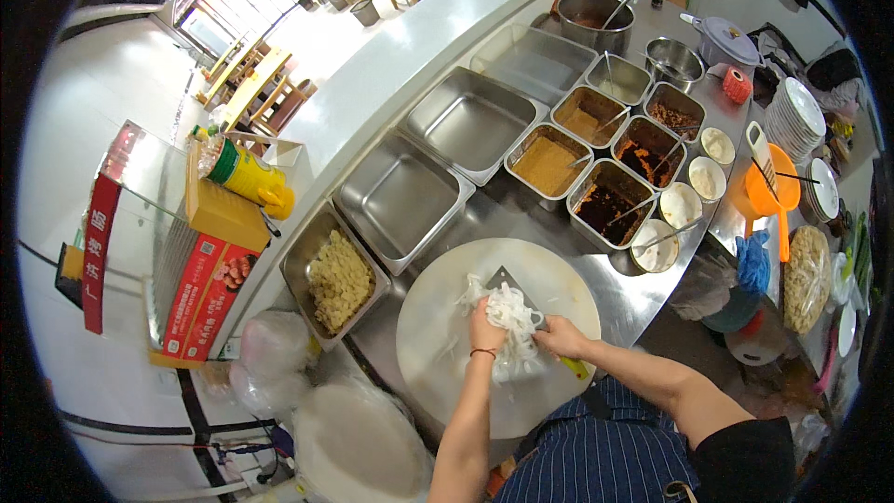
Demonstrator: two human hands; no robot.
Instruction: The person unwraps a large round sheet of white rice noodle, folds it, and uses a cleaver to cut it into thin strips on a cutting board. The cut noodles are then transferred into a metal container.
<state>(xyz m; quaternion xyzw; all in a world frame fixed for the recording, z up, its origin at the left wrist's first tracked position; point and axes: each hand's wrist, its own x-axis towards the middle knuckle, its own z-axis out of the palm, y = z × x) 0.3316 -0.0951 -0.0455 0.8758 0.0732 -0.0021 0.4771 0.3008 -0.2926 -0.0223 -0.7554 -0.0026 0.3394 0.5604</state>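
A heap of white, translucent noodle-like strips [513, 318] lies at the middle of a round white cutting board [433, 293]. My left hand [487, 328] rests against the left side of the heap, its fingers partly hidden by the strips. My right hand [561, 337] grips a cleaver with a yellow-green handle. The cleaver's blade [504, 278] reaches under and behind the heap, mostly covered by it. Loose strips are scattered on the board left of my left hand. To the board's left stands a steel tray of pale yellow chopped food [341, 281].
Steel pans [398, 195] line the counter behind the board. Metal containers of sauces [548, 162] with spoons, and small white bowls [679, 206], stand at the back right. An orange strainer [772, 178] is farther right. Plastic-wrapped round goods [360, 440] sit at the lower left.
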